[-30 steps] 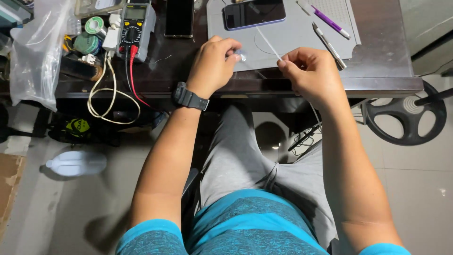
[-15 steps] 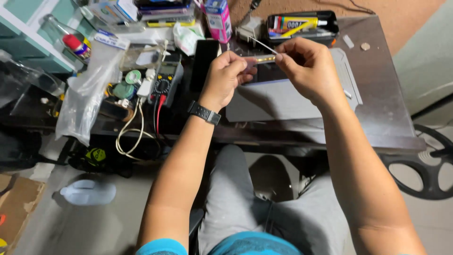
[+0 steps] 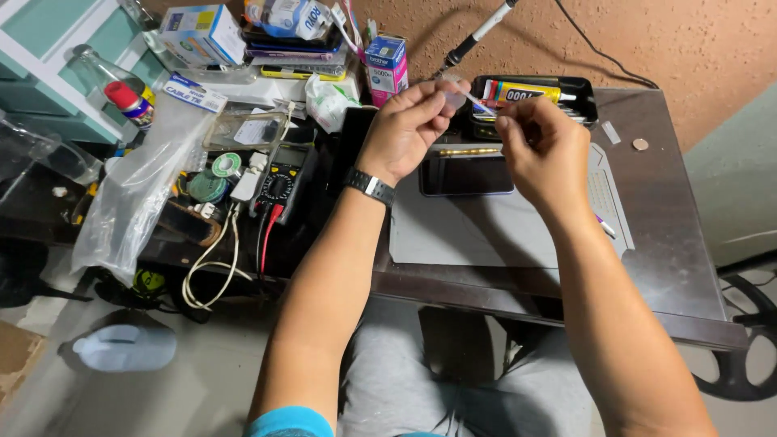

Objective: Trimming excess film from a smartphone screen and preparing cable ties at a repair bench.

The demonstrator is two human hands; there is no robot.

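Note:
My left hand (image 3: 407,129), with a black watch on the wrist, pinches a small clear plastic piece (image 3: 455,100) between thumb and fingers. My right hand (image 3: 544,146) pinches one end of a thin white stick (image 3: 477,103) whose other end meets that piece. Both hands are raised above a dark smartphone (image 3: 465,174) lying flat on a grey work mat (image 3: 453,231). A brass-coloured bar (image 3: 469,151) lies along the phone's far edge.
A black tray (image 3: 579,89) of tubes and tools stands behind the hands. A multimeter (image 3: 279,182) with red and black leads, small boxes (image 3: 385,65), a spray can (image 3: 129,101) and a plastic bag (image 3: 133,202) crowd the desk's left. A coin (image 3: 640,144) lies far right. A white jug (image 3: 121,348) is on the floor.
My view has tilted up and the hands have lifted away from the mat. The phone now lies beneath them, and the thin stick stays pinched between both hands.

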